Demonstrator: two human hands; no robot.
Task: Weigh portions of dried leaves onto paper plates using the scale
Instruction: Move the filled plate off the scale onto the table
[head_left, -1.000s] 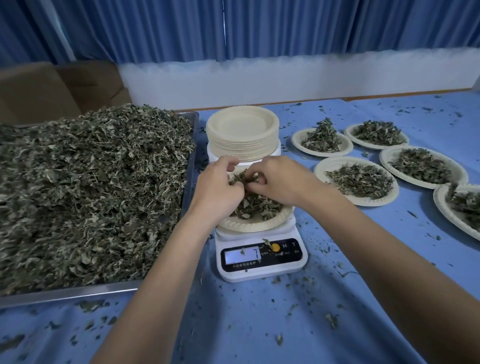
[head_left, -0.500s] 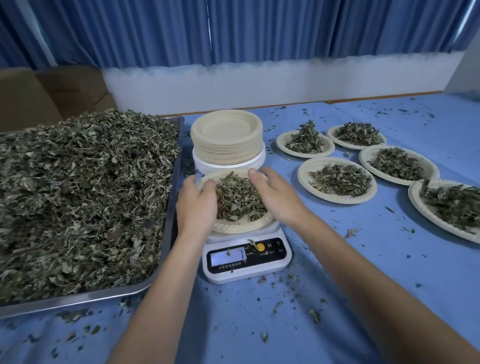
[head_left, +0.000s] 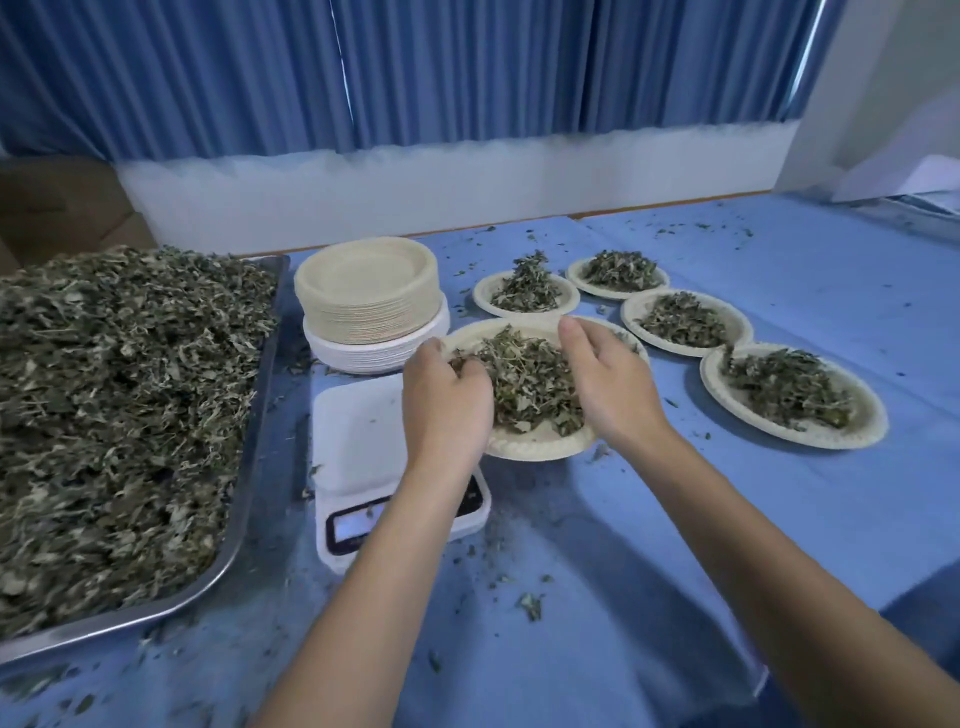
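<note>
Hands on a filled paper plate (head_left: 540, 446), held off to the right of the scale (head_left: 363, 441), partly over the scale's right edge and partly over the blue table cover (head_left: 779, 509); whether resting on anything or lifted clear, cannot tell. Left hand (head_left: 447, 410) at the plate's left rim, fingers curled down over the edge and into the dried leaves (head_left: 524, 384) heaped on it. Right hand (head_left: 608, 384) at the plate's right side, fingers fairly straight and close together, laid along the leaf heap with the fingertips reaching toward the far rim; thumb side hidden, so a true grasp there cannot be told. White weighing platform bare apart from a few leaf crumbs, with the dark display panel at the near end mostly covered by the left forearm; reading not legible. Left of the scale, a large metal tray (head_left: 249, 499) piled high with loose dried leaves. Behind the scale, a tall stack of empty paper plates (head_left: 369, 301), tan ones sitting on a shorter white pile. To the right, four more filled plates (head_left: 685, 322) set out on the cover, two in the far row, one nearer, and the largest-looking nearest the right edge, each with its own mound of leaves. Leaf fragments scattered over the blue cover around the scale and toward the near edge. Blue pleated curtain (head_left: 467, 73) across the back above a pale wall.
</note>
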